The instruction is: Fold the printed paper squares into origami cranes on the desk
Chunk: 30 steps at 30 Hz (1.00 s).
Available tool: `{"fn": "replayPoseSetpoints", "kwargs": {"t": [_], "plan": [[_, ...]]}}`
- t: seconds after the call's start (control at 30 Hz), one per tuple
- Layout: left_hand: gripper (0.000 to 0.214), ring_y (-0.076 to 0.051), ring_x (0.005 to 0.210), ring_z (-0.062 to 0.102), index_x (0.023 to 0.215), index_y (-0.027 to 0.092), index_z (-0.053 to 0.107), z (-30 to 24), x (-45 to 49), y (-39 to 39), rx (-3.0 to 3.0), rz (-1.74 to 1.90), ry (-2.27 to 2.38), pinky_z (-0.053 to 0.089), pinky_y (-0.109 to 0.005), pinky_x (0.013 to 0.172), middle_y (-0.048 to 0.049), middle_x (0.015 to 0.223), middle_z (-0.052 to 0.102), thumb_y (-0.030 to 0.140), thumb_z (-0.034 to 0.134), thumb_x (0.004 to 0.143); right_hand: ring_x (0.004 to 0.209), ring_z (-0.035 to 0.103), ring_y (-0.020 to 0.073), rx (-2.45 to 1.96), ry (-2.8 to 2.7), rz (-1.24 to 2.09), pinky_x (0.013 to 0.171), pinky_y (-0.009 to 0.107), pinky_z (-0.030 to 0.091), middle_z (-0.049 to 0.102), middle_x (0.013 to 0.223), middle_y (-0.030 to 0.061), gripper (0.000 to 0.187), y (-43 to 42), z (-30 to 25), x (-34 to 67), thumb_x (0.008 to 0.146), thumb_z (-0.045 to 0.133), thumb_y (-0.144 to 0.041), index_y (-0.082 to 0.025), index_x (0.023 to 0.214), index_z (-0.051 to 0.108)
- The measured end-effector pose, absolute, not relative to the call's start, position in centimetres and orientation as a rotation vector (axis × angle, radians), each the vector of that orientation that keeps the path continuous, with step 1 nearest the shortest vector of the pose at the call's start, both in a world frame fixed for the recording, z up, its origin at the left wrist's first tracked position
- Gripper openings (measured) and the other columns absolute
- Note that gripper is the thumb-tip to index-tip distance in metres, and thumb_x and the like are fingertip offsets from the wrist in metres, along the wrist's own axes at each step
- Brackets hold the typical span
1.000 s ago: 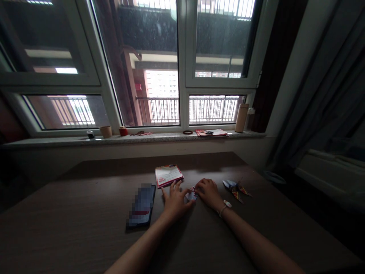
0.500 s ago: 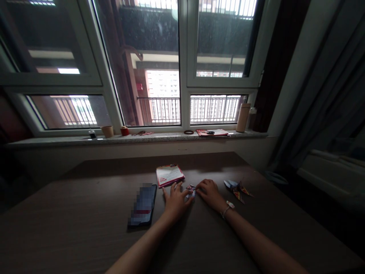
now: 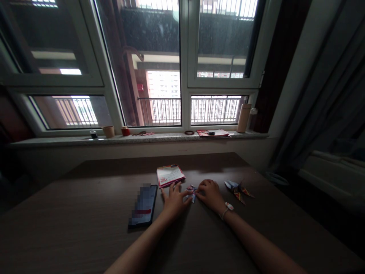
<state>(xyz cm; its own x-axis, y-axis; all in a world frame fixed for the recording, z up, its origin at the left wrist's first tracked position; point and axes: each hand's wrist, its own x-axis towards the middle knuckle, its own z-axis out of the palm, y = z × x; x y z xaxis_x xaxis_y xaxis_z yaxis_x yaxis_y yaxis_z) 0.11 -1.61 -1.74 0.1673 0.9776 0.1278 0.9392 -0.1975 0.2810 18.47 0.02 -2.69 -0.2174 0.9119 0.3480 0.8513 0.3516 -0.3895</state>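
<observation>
A small piece of folded patterned paper [image 3: 193, 189] lies on the table between my hands. My left hand [image 3: 174, 201] pinches its left side between thumb and index finger, with the other fingers spread on the tabletop. From the right, my right hand [image 3: 210, 194] has its fingers curled, and the thumb and fingertip pinch the paper's right edge. The paper's edges under my fingertips are hidden. A finished-looking folded paper shape [image 3: 238, 191] with several pointed wings rests to the right of my right hand.
A stack of printed paper sheets [image 3: 170, 175] lies beyond my left hand. Left of that hand is a phone [image 3: 145, 209]. On the windowsill [image 3: 168, 137] stand a paper cup [image 3: 108, 131], a red spool [image 3: 125, 131], scissors on papers [image 3: 212, 133] and a tan flask [image 3: 244, 118].
The folded paper now shows a more spread, pointed outline between my fingertips. Both hands have shifted only slightly; the things around them lie as before.
</observation>
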Motion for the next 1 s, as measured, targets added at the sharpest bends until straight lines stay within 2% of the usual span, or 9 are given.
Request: {"fn": "replayPoseSetpoints", "kwargs": {"t": [0.2,0.47,0.67,1.0], "plan": [[0.031,-0.036,0.142,0.023,0.115,0.051,0.063,-1.89,0.18,-1.68,2.275,0.408,1.895,0.002,-0.076,0.104,-0.0031,0.151,0.039,0.054,0.055,0.085,0.117,0.045,0.0258,-1.555,-2.096,0.213,0.107,0.051,0.020,0.064,0.107,0.0031,0.020,-0.30,-2.19,18.44,0.084,0.061,-0.043,-0.028,0.085,0.073],[0.035,-0.035,0.143,0.022,0.119,0.050,0.060,-1.67,0.20,-1.84,2.276,0.385,1.888,0.004,-0.075,0.104,-0.0042,0.151,0.039,0.054,0.052,0.086,0.118,0.045,0.0272,-1.551,-2.123,0.227,0.106,0.055,0.021,0.062,0.110,0.0045,0.022,-0.47,-2.08,18.55,0.083,0.061,-0.046,-0.028,0.088,0.072],[0.036,-0.036,0.143,0.022,0.121,0.050,0.059,-1.77,0.21,-1.77,2.273,0.349,1.905,0.006,-0.074,0.105,-0.0026,0.152,0.036,0.055,0.052,0.086,0.121,0.043,0.0286,-1.556,-2.138,0.265,0.107,0.060,0.019,0.060,0.114,0.0047,0.025,-0.57,-2.20,18.60,0.077,0.068,-0.046,-0.028,0.093,0.070],[0.032,-0.035,0.143,0.022,0.116,0.049,0.063,-1.98,0.08,-1.74,2.263,0.403,1.910,0.004,-0.076,0.104,-0.0035,0.152,0.037,0.054,0.053,0.086,0.122,0.042,0.0297,-1.561,-2.169,0.253,0.107,0.062,0.017,0.058,0.118,0.0053,0.033,-0.69,-2.12,18.73,0.075,0.068,-0.052,-0.028,0.098,0.068]]}}
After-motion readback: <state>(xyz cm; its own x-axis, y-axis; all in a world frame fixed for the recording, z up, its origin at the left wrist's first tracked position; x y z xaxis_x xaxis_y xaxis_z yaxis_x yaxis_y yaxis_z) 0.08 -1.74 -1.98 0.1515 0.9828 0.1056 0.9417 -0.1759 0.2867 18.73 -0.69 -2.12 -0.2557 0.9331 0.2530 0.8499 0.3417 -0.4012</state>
